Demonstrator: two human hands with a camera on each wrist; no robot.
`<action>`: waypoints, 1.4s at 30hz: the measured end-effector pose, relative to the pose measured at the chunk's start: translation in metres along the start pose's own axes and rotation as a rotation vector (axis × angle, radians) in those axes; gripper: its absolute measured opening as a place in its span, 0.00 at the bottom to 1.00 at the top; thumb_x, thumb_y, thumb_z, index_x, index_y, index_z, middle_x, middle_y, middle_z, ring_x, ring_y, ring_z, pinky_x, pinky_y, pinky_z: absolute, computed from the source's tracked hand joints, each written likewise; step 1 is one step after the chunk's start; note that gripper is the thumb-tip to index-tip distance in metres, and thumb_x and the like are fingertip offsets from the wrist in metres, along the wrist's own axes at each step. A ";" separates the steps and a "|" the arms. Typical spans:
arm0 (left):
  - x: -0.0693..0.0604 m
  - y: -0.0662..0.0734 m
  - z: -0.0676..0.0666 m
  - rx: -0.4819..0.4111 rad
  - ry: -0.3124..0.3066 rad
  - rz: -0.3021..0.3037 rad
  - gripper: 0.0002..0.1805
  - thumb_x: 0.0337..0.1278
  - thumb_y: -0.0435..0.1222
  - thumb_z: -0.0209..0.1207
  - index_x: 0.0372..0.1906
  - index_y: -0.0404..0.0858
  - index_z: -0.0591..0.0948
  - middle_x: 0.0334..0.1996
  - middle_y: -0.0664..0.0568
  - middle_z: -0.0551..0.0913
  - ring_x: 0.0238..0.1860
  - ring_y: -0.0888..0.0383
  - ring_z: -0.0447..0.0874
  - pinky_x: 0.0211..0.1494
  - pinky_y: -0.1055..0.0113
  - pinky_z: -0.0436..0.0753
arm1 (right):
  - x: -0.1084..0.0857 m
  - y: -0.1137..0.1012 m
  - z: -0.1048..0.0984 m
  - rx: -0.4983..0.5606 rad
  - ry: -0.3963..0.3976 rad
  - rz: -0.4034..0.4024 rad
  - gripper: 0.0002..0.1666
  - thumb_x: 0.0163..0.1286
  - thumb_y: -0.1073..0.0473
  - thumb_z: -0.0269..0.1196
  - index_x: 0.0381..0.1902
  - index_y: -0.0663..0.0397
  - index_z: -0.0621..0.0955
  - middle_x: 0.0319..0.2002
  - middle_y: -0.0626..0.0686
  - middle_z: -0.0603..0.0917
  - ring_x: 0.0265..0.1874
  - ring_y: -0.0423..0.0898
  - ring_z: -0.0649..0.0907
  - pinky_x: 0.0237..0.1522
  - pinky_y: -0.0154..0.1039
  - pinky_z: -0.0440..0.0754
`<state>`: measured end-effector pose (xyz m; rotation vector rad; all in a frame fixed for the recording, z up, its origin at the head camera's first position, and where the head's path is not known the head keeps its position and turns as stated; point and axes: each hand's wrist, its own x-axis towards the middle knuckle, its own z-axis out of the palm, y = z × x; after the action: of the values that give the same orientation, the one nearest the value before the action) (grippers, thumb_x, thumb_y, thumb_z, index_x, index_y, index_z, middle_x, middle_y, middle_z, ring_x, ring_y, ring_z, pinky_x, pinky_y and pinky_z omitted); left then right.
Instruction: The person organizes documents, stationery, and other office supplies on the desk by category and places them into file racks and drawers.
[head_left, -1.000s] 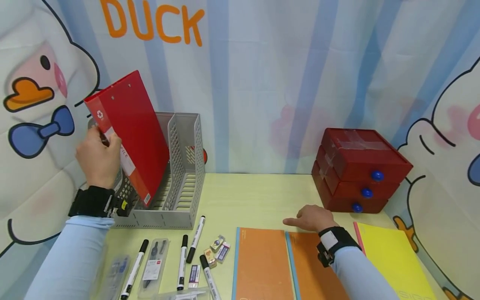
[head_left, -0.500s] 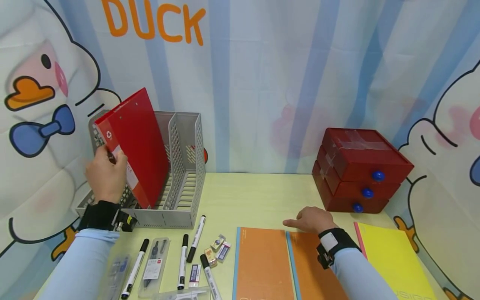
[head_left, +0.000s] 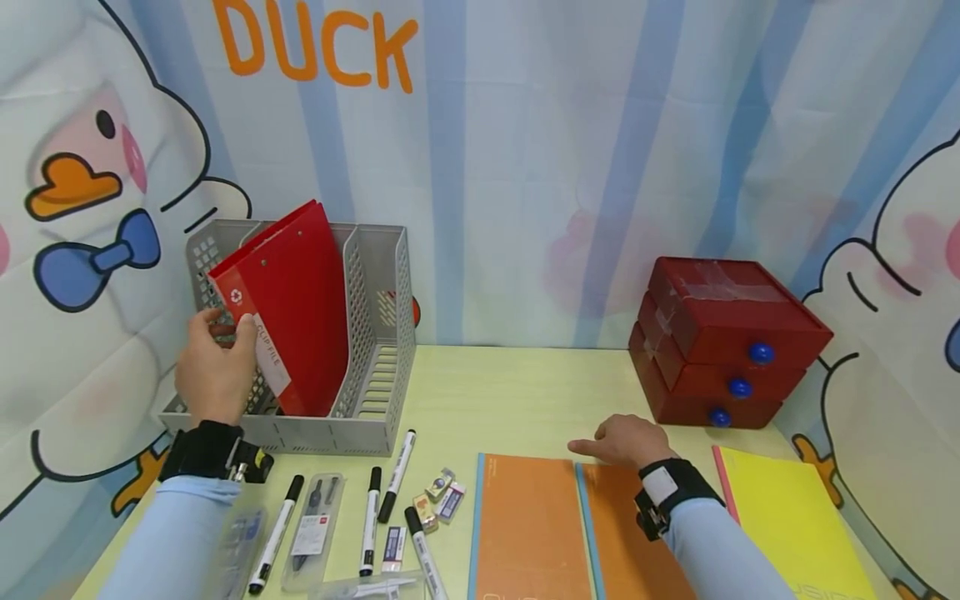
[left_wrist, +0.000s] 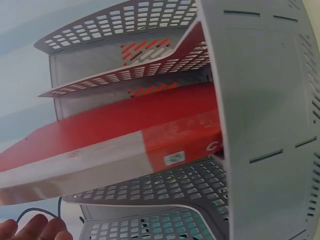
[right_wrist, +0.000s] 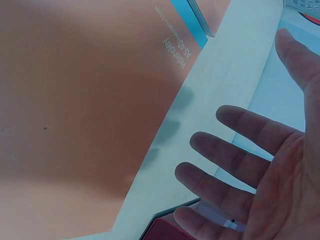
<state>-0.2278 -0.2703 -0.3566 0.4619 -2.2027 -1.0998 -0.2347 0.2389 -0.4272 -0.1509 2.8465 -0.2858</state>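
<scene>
A red clip file (head_left: 300,317) stands tilted in a middle compartment of the grey file rack (head_left: 322,435), its labelled spine facing front. My left hand (head_left: 217,367) is at the spine, thumb beside the white label. In the left wrist view the fingertips (left_wrist: 37,230) show just below the file (left_wrist: 115,125), apart from it; the thumb's contact cannot be made out. My right hand (head_left: 626,439) hovers at the top edge of an orange notebook (head_left: 630,517), holding nothing. The right wrist view shows its fingers (right_wrist: 225,150) spread and relaxed.
A second orange notebook (head_left: 528,525) and a yellow notebook (head_left: 795,525) lie on the table. A dark red drawer box (head_left: 727,342) stands at the back right. Several markers (head_left: 276,533), erasers (head_left: 452,502) and a clear compass case (head_left: 313,533) lie in front of the rack.
The red clip file has come down into the rack and stands more upright, with my left hand lowering alongside and its fingers loosening from the spine. The right hand has stayed put.
</scene>
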 end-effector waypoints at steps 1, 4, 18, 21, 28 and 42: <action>0.000 0.001 -0.001 -0.011 0.008 -0.004 0.36 0.69 0.58 0.46 0.73 0.41 0.62 0.61 0.40 0.77 0.53 0.41 0.78 0.56 0.43 0.77 | 0.000 0.000 0.000 0.001 -0.001 0.001 0.41 0.62 0.27 0.60 0.50 0.58 0.86 0.45 0.57 0.86 0.40 0.53 0.82 0.44 0.53 0.81; -0.002 0.003 -0.003 -0.034 0.029 -0.003 0.36 0.68 0.59 0.46 0.72 0.42 0.63 0.63 0.43 0.76 0.54 0.43 0.77 0.58 0.44 0.76 | 0.000 -0.001 0.001 0.000 -0.002 0.003 0.41 0.63 0.27 0.60 0.50 0.58 0.86 0.45 0.57 0.86 0.41 0.53 0.82 0.45 0.53 0.81; -0.013 0.026 0.006 0.066 0.281 0.507 0.23 0.66 0.44 0.57 0.57 0.32 0.75 0.58 0.37 0.74 0.60 0.41 0.70 0.64 0.46 0.69 | 0.006 -0.001 0.005 -0.014 0.004 0.001 0.41 0.63 0.26 0.60 0.51 0.56 0.86 0.45 0.56 0.86 0.40 0.52 0.82 0.44 0.52 0.81; -0.015 0.029 0.015 0.141 0.237 0.635 0.22 0.63 0.41 0.60 0.56 0.31 0.76 0.58 0.36 0.75 0.58 0.38 0.72 0.63 0.42 0.71 | 0.006 -0.002 0.006 -0.018 0.003 -0.006 0.41 0.62 0.26 0.60 0.51 0.56 0.86 0.45 0.56 0.86 0.39 0.52 0.81 0.43 0.52 0.81; -0.026 0.043 0.040 0.236 -0.021 0.744 0.29 0.54 0.40 0.69 0.59 0.30 0.75 0.62 0.35 0.72 0.63 0.37 0.68 0.64 0.38 0.68 | 0.007 -0.007 0.009 -0.021 0.001 -0.009 0.43 0.60 0.26 0.62 0.53 0.58 0.85 0.49 0.58 0.85 0.47 0.57 0.81 0.51 0.57 0.79; -0.091 0.058 0.123 0.390 -0.419 0.959 0.32 0.57 0.52 0.67 0.59 0.34 0.78 0.60 0.36 0.75 0.62 0.41 0.72 0.63 0.46 0.73 | 0.008 -0.032 0.023 -0.002 -0.034 -0.056 0.50 0.50 0.31 0.73 0.63 0.57 0.78 0.57 0.59 0.81 0.57 0.60 0.78 0.58 0.61 0.73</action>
<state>-0.2440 -0.1133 -0.4005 -0.6962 -2.5163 -0.2479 -0.2336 0.2023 -0.4442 -0.2338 2.8129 -0.2886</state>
